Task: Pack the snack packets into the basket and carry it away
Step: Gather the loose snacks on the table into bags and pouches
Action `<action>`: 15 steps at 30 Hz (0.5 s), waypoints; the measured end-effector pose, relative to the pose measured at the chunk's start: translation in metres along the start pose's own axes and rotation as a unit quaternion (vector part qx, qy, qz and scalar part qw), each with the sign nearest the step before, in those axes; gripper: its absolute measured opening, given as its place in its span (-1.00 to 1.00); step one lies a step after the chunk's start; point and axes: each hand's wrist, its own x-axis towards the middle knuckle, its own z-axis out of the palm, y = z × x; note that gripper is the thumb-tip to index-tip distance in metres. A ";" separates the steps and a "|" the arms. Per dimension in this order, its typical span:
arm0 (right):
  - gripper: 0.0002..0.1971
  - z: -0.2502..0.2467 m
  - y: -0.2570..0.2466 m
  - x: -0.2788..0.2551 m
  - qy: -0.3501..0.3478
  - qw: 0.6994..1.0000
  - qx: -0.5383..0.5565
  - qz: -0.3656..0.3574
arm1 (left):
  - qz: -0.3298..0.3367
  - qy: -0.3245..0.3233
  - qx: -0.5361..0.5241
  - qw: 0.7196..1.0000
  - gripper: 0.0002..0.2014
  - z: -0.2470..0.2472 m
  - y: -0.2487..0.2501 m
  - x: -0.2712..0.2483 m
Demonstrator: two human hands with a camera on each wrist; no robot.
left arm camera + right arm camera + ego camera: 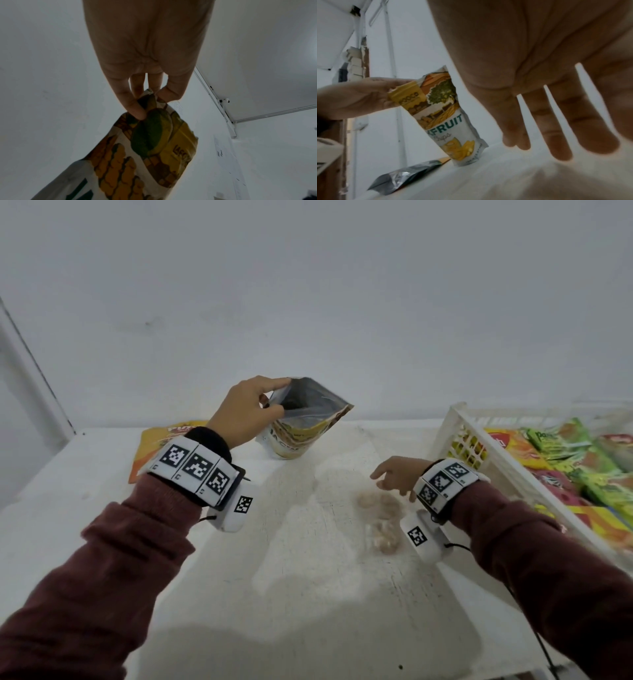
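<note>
Head view first: left hand (241, 414) pinches the rim of an open jackfruit chips pouch (301, 426) near the far edge of the white tabletop (308, 594), thumb and fingers on the near lip. The pouch stands on its base, long axis tilted, mouth gaping up and away, dark foil lining showing. Its print is hard to read from above. An orange packet (156, 445) lies flat at the far left, mostly hidden behind the left wrist. Right hand (397, 475) hovers low over some pale, blurry rounded pieces (380, 517) near the middle of the tabletop, fingers loosely spread, holding nothing. At the right edge a white slatted plastic basket (452, 433) holds crinkly green, yellow and red snack packets (575, 463), smeared with blur and cut off by the frame.

Left wrist view now: dim picture, fingers (135, 108) pinching the pouch (137, 155) at its crumpled top, the glossy printed front running down and left out of frame.

Right wrist view: the right hand (547, 94) fills the frame, fingers (590, 128) straight and apart above the tabletop (505, 175). Beyond, the pouch (450, 121) leans with its top to the left, "FRUIT" legible, the word's start hidden by a fold. A packet (406, 177) showing its silver foil side lies flat beside its base.
</note>
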 end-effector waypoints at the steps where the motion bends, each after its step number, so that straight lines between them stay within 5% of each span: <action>1: -0.73 -0.002 0.000 0.005 0.040 0.999 -0.031 -0.006 | -0.001 0.001 0.000 1.000 -0.52 0.000 0.000 0.000; 5: -0.64 -0.004 -0.001 0.015 0.043 0.993 -0.107 -0.021 | -0.009 0.004 0.001 1.000 -0.52 -0.001 0.000 -0.002; 15: -0.82 -0.022 -0.004 0.016 0.053 0.992 -0.044 -0.105 | -0.027 0.008 0.014 1.000 -0.51 -0.003 0.000 -0.004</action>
